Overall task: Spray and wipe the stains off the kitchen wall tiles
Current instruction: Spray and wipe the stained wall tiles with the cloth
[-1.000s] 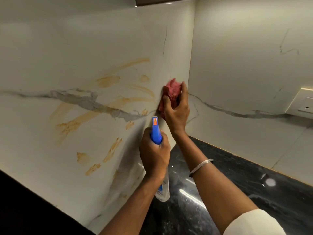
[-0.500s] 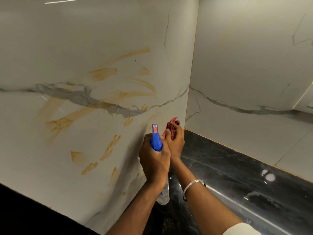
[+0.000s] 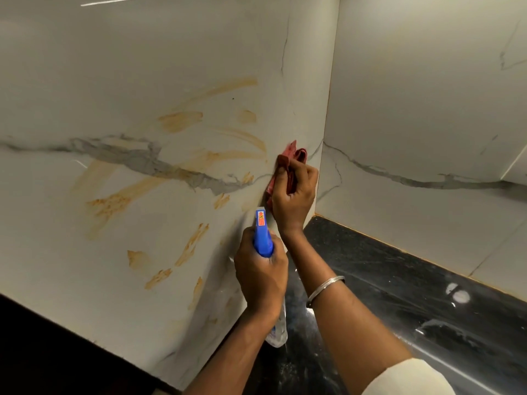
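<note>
Nearest: pale sleeve (image 3: 405,377) on the right arm, silver bangle (image 3: 325,286) at that wrist. Left hand (image 3: 261,277) – grip wrapped tight round the neck of the spray bottle (image 3: 263,238), blue head up, nozzle aimed at the wall tiles (image 3: 128,67), clear body hanging below the fist over the black desk (image 3: 413,303). Just beyond, right hand (image 3: 293,198) – grip pinched a bunched red cloth (image 3: 289,155), which was pressed on the left wall close to the corner, on the grey vein line. Orange-brown stains (image 3: 182,121) were spread across that tile left of the cloth, smears high and low, the nearest just beside it. The tile right of the corner showed grey veins.
</note>
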